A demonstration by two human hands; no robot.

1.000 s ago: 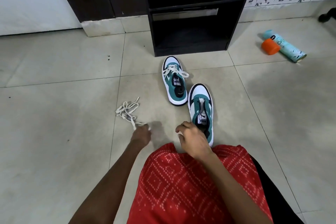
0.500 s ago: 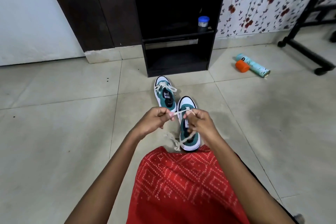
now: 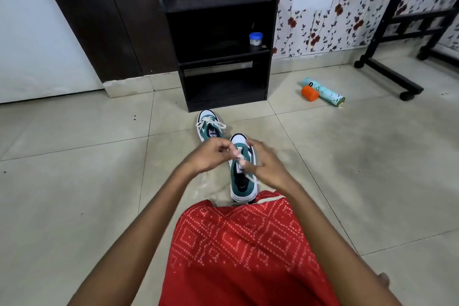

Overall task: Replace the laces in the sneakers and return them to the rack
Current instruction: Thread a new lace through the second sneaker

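Two green-and-white sneakers stand on the tiled floor in front of a black shoe rack (image 3: 218, 2). The far sneaker (image 3: 208, 125) has a white lace threaded through it. The near sneaker (image 3: 243, 181) lies just past my knee. Above its front, my left hand (image 3: 211, 155) and my right hand (image 3: 265, 164) are close together, each pinching the white lace (image 3: 239, 155). The lace is blurred and mostly hidden by my fingers.
A small blue-lidded jar (image 3: 255, 38) sits on the rack's middle shelf. A teal tube (image 3: 325, 92) and an orange cap (image 3: 309, 93) lie on the floor to the right. A black wheeled frame (image 3: 390, 74) stands at far right. My red-patterned garment (image 3: 238, 251) covers the foreground.
My left hand picked the loose lace off the floor at the left. Both hands then came together over the near sneaker, holding the lace. My view tilted upward.
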